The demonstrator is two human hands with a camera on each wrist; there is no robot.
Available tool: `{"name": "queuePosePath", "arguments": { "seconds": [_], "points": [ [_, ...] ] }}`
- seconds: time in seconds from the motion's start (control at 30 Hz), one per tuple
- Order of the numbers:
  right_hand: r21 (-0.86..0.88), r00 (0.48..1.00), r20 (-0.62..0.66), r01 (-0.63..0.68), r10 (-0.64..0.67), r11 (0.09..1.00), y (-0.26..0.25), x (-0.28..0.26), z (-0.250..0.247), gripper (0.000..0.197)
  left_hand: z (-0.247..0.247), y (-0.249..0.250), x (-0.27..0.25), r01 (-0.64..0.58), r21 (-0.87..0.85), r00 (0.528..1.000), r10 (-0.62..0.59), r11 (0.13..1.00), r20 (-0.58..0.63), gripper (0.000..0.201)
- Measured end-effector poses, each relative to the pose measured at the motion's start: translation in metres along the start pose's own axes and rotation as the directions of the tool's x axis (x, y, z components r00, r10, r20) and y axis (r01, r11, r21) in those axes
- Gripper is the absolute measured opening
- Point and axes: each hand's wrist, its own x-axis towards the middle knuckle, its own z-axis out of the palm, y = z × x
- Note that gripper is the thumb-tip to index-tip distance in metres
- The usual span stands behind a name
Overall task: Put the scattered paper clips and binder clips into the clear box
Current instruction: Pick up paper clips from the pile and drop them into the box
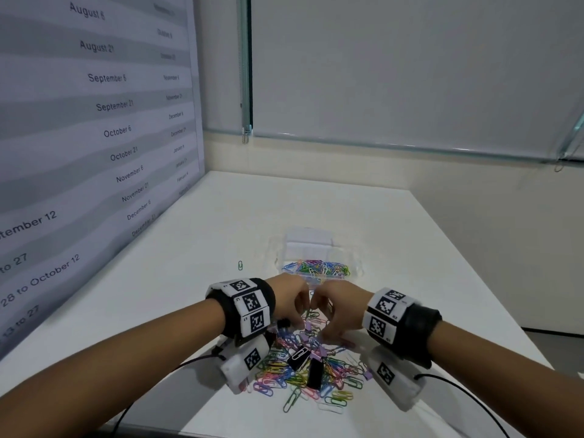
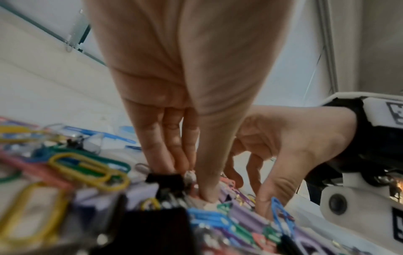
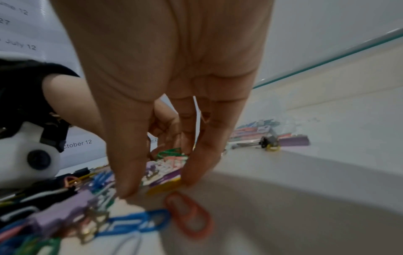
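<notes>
A heap of coloured paper clips and black and lilac binder clips [image 1: 303,368] lies near the table's front edge. Behind it stands the clear box [image 1: 355,263], with several paper clips inside. Both hands reach down into the far side of the heap, fingers curled. My left hand [image 1: 295,311] pinches into the clips beside a small black binder clip [image 2: 167,179], its thumb and fingers close together [image 2: 191,182]. My right hand [image 1: 328,320] grips a clump of clips [image 3: 163,170] between thumb and fingers [image 3: 161,186].
One green paper clip [image 1: 240,265] lies alone, left of the box. A wall chart of dates [image 1: 94,137] rises along the table's left side, with a wall behind. An orange clip [image 3: 189,215] and a blue clip [image 3: 130,222] lie by my right thumb.
</notes>
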Motion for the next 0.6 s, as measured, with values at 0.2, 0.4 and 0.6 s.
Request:
{"name": "queuePosePath", "arguments": {
  "seconds": [0.2, 0.4, 0.6],
  "points": [
    [0.061, 1.0, -0.013, 0.009, -0.009, 0.998, -0.003, 0.001, 0.003, 0.025, 0.002, 0.0, -0.002, -0.019, 0.026, 1.0, 0.02, 0.999, -0.024, 0.021],
    [0.076, 1.0, -0.004, 0.0, 0.001, 0.997, 0.003, -0.001, -0.004, 0.017, -0.005, -0.001, -0.007, -0.073, 0.059, 0.997, 0.075, 0.996, -0.034, 0.018],
    [0.327, 0.996, -0.011, -0.078, 0.086, 0.942, 0.021, -0.007, -0.016, 0.006, -0.017, -0.007, -0.005, -0.058, -0.063, 0.994, 0.051, 0.996, -0.098, 0.013]
  ]
}}
